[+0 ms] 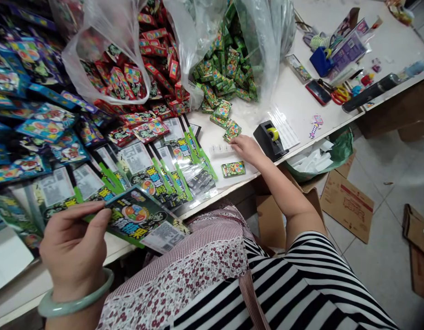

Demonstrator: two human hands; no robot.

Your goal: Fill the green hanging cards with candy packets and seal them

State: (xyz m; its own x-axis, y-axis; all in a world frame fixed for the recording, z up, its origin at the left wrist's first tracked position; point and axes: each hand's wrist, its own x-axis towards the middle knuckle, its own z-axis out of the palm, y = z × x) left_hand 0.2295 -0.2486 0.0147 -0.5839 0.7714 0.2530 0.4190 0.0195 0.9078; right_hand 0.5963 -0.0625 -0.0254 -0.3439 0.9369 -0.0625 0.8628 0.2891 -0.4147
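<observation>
My left hand (77,243), with a pale green bangle at the wrist, pinches the corner of a printed packet (138,217) between thumb and fingers. The packet is black and green, with bright lettering and a white barcode panel, and it hangs tilted over the table edge. My right hand (248,149) reaches across the table, its fingers together at the edge of a small green box (232,131). Its thumb is mostly hidden. Beside those fingertips lies a clear strip with whitish marks (220,149). Another small green box (233,169) lies flat nearer to me.
Similar packets (136,160) overlap along the table's front. Behind them are heaps of blue boxes (43,128), red boxes (129,82) and green boxes (228,68), partly in plastic bags. A black tape dispenser (268,142) stands right of my right hand. A green bin bag (342,153) hangs below.
</observation>
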